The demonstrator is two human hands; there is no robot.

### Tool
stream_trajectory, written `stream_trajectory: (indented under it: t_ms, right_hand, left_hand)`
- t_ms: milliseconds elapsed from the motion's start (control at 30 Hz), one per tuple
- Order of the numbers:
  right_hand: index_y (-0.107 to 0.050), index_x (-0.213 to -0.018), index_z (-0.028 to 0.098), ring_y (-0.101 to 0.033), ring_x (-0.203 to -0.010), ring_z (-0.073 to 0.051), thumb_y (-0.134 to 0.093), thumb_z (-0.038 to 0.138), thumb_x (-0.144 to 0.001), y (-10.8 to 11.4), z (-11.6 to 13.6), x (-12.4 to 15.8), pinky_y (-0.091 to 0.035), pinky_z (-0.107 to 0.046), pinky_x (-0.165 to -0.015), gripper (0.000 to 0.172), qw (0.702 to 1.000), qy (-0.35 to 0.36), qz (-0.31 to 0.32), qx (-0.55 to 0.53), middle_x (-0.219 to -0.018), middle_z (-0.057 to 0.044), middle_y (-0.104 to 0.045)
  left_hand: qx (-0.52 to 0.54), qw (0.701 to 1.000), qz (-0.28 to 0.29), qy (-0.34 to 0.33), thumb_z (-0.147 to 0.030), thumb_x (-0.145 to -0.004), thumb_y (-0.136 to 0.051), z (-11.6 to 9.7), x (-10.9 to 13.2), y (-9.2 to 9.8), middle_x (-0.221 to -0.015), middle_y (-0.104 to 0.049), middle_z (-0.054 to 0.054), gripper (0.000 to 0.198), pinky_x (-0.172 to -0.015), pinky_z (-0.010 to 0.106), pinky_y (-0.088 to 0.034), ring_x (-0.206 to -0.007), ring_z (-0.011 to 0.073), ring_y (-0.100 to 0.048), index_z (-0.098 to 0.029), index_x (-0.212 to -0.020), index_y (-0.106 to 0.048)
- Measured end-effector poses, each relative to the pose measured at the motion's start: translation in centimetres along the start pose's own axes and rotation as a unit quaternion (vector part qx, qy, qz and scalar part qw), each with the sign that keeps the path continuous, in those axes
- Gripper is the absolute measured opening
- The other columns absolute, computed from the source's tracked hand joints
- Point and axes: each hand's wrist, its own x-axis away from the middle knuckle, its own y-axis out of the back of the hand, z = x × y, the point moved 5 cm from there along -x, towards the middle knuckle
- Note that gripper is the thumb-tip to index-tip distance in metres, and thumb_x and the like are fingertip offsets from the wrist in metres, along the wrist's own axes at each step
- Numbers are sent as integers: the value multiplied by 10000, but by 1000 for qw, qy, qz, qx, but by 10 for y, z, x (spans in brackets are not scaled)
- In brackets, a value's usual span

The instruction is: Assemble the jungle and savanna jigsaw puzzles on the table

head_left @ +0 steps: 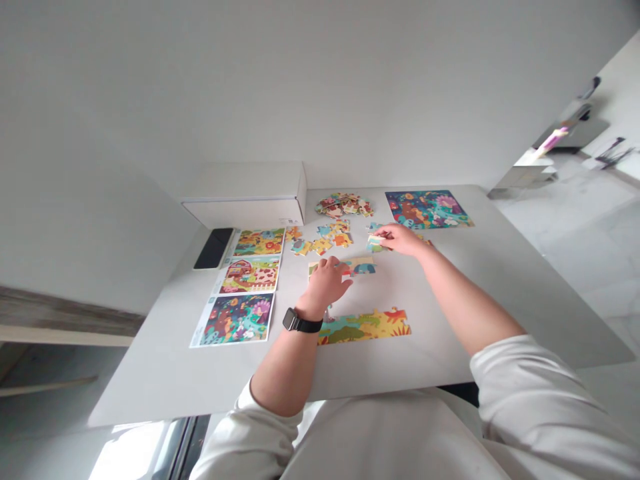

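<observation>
My left hand (327, 282), with a black watch on the wrist, rests with curled fingers on the left end of a short joined strip of puzzle pieces (361, 267). My right hand (400, 238) pinches a pale puzzle piece (376, 240) just right of the loose pieces (323, 240). A longer joined strip in yellow, green and orange (367, 325) lies nearer me. A heap of pieces (345, 205) sits at the back.
A finished colourful puzzle (427, 209) lies at the back right. A sheet with three reference pictures (245, 287) lies at the left, beside a black phone (214, 248). A white box (250, 193) stands behind them. The table's front edge (200, 400) is near my body.
</observation>
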Motion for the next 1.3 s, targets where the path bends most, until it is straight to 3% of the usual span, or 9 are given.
stream_trajectory:
  t_ms: [167, 300, 433, 567, 767, 867, 1067, 1167, 1300]
  right_hand:
    - [-782, -1126, 233, -722, -865, -204, -920, 446, -732, 8, -7, 43, -600, -342, -788, 469, 966, -47, -83, -241, -1086, -70, -807]
    - [-754, -1135, 254, -740, -926, -227, -941, 502, -706, -14, -2, 69, -629, -398, -838, 530, 941, -60, -89, -322, -1059, -52, -795]
    - [-725, -1084, 262, -729, -899, -214, -942, 524, -688, -44, 6, 80, -629, -401, -853, 522, 927, -64, -86, -358, -1006, -22, -765]
    - [-711, -1076, 259, -727, -922, -215, -935, 536, -690, -62, 14, 82, -630, -394, -869, 525, 929, -54, -60, -362, -1040, -26, -751]
    - [-663, -1146, 262, -725, -1017, -253, -771, 595, -881, -53, 17, 86, -625, -426, -916, 439, 962, 18, -157, -222, -1136, -76, -733]
    - [-632, -1176, 272, -708, -1113, -280, -713, 536, -944, -49, 24, 91, -625, -439, -940, 361, 971, 64, -196, -124, -1243, -111, -713]
    - [-633, -1233, 290, -595, -1398, -346, -708, 346, -968, -49, 54, 104, -578, -533, -1087, 281, 964, 175, -201, 29, -1440, -148, -639]
    - [-647, -1261, 301, -566, -1441, -367, -739, 281, -947, -52, 64, 107, -483, -605, -1216, 327, 960, 201, -179, 84, -1450, -144, -634]
    - [-661, -1288, 309, -581, -1416, -365, -724, 213, -937, -54, 66, 106, -469, -599, -1236, 369, 957, 211, -158, 119, -1420, -132, -642]
  left_hand:
    - [91, 993, -65, -22, -382, -1008, -719, 2, -9, -4, -1371, -680, 132, 305, -1168, 514, -508, -1315, 325, -624, -251, -1278, -777]
    - [249, 961, -117, -33, -388, -1008, -706, -2, -17, -3, -1249, -749, 103, 270, -1035, 409, -569, -1078, 242, -714, -234, -1220, -773]
    - [376, 924, -73, -1, -440, -1000, -676, -8, -20, -7, -990, -786, 59, 252, -758, 300, -544, -793, 170, -691, -215, -1067, -766]
    - [447, 894, -30, 33, -443, -939, -697, -9, -22, -13, -744, -698, 17, 261, -573, 251, -445, -627, 135, -596, -199, -846, -697]
    - [581, 807, -38, 93, -458, -882, -748, -4, -24, -16, -751, -671, 17, 285, -530, 223, -453, -614, 112, -577, -193, -844, -649]
    - [611, 782, -49, 113, -465, -869, -773, -2, -23, -15, -791, -687, 26, 302, -551, 207, -464, -658, 109, -607, -191, -862, -646]
    - [622, 771, -50, 123, -465, -874, -788, -2, -23, -17, -795, -688, 28, 308, -543, 208, -450, -649, 107, -598, -192, -861, -648]
    - [616, 778, -41, 117, -482, -880, -788, -2, -24, -18, -783, -684, 28, 323, -544, 211, -453, -651, 112, -606, -192, -850, -648]
    - [605, 788, -36, 107, -486, -881, -783, -3, -25, -20, -766, -678, 27, 328, -546, 215, -461, -658, 118, -605, -193, -840, -644]
